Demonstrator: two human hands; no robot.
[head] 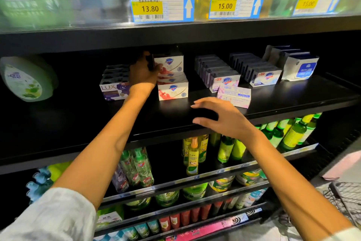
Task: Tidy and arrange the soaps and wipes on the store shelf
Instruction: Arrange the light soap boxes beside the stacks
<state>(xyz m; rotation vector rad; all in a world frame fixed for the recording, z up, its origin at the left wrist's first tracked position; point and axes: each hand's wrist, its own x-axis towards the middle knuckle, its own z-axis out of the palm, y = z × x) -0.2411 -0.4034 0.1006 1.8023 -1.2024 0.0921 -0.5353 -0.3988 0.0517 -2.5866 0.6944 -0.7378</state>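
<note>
Reaching deep onto the black metal shelf [175, 115], my left hand [143, 73] curls round the left end of the top white-and-red cardboard soap box [172, 63], which sits on a stack toward the shelf's back, left of its middle; my right hand [220, 117] hovers over the front edge, fingers spread and relaxed, gripping nothing. I judge these boxes light, stiff and smooth-faced, so pinching the short ends should keep them from sliding. I count three red-printed boxes showing clearly, perhaps a fourth squeezed between. Just left stands a row of purple Lux soap boxes [113, 89], about four, the rear ones dim. Right of middle run two rows of white-and-lilac soap boxes [224, 81], too tightly packed to count, with one loose lilac box [234, 96] lying askew near the front edge. Near the right end lean soft white-and-blue wipe packets [300, 69], four or so; those would bend, so I'd grip them by the sides.
</note>
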